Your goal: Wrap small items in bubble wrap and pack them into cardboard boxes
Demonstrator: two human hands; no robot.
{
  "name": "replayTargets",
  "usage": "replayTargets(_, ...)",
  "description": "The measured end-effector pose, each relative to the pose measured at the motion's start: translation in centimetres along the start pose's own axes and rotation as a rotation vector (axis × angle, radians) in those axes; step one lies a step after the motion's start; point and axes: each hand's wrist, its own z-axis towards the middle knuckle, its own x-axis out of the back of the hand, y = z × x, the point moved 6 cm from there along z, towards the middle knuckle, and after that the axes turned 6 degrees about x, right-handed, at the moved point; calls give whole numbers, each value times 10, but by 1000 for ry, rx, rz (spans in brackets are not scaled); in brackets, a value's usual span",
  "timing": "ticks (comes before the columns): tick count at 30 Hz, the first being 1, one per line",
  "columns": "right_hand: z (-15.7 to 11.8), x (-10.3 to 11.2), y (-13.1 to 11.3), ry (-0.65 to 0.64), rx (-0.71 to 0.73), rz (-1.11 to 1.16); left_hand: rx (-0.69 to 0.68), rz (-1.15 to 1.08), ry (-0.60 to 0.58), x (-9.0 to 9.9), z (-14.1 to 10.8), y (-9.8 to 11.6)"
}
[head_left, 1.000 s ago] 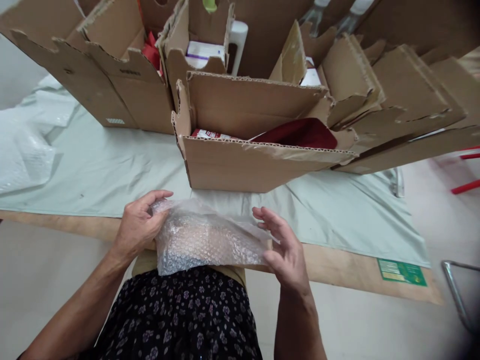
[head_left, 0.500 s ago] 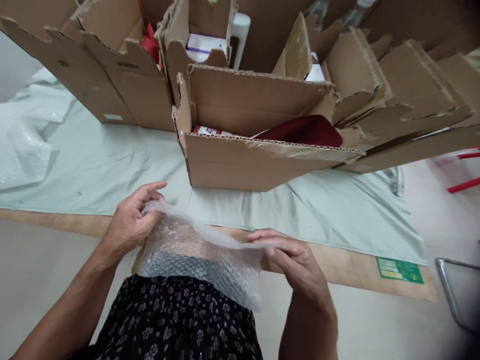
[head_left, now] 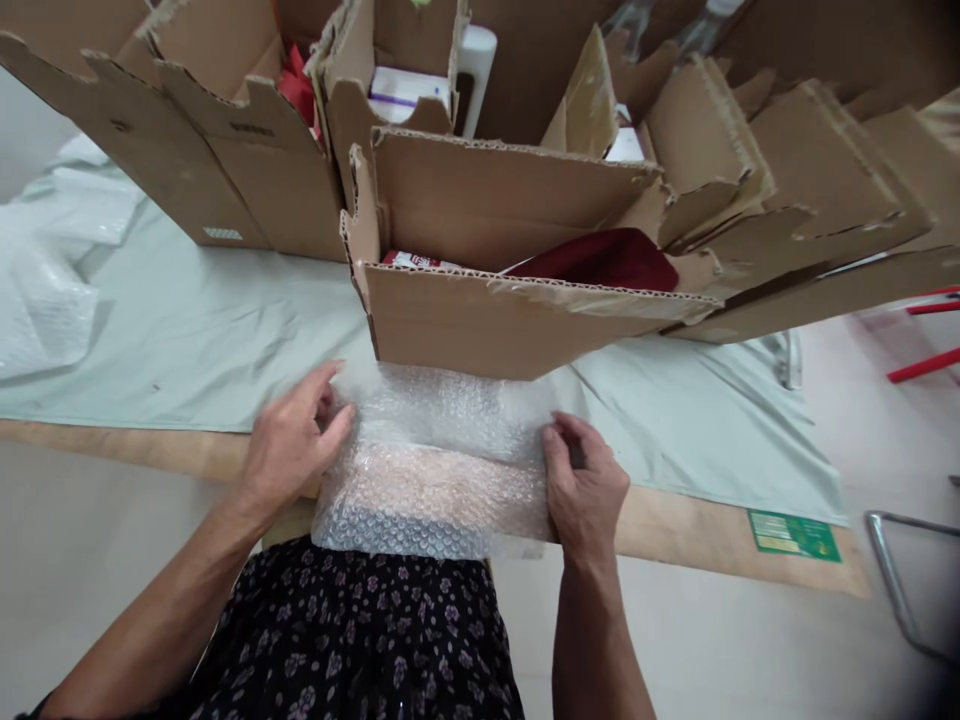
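A clear sheet of bubble wrap lies across the table's front edge, its far part on the pale green cloth and its near part hanging over my lap. My left hand is at its left edge, thumb and fingers pinching the film. At the right edge, my right hand has the wrap between thumb and curled fingers. Just beyond the wrap stands an open cardboard box with a dark red cloth item and a red and white packet inside.
More cardboard bins line the back, holding white boxes and red items. Other bubble wrap lies at the far left. A green label is on the wooden edge at right, near a metal frame.
The bubble wrap has gone from raised and sagging to spread flatter on the table, reaching the box. My left hand has shifted slightly right; my right hand has moved a little away from me.
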Motion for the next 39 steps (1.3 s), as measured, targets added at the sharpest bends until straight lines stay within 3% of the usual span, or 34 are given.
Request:
replayTargets(3,0,14,-18,105,148,-69,-107,59,187,12,-17,14)
replayTargets(5,-4,20,-42,109,267,-82,-246,65,225,12,-31,35)
replayTargets(7,-11,13,-72,11,411,-55,-404,59,116,-1,-42,58)
replayTargets(10,-26,-16,-98,-266,567,-69,-540,132,-126,-30,-51,75)
replayTargets(12,-34,-34,-93,-417,583,-168,-550,216,-236,-45,-52,69)
replayTargets(14,-38,-40,-73,-466,556,-280,-540,273,-284,-50,-51,55)
replayTargets(16,-39,-30,-50,-434,513,-341,-536,278,-290,-44,-52,40)
replayTargets(20,-49,12,-22,-364,461,-277,-550,167,-301,-18,-63,18)
replayTargets(23,-67,33,-22,-458,515,-210,-582,119,-349,-1,-75,7)
replayTargets(26,-83,36,-24,-543,578,-269,-645,180,-392,5,-87,-3)
replayTargets(31,-84,22,-26,-486,606,-322,-664,249,-327,-1,-91,-12)
replayTargets(36,-71,19,-40,-456,657,-77,-666,52,-227,0,-84,-1)
replayTargets(39,-63,28,-47,-429,588,85,-650,-114,-166,10,-78,9)
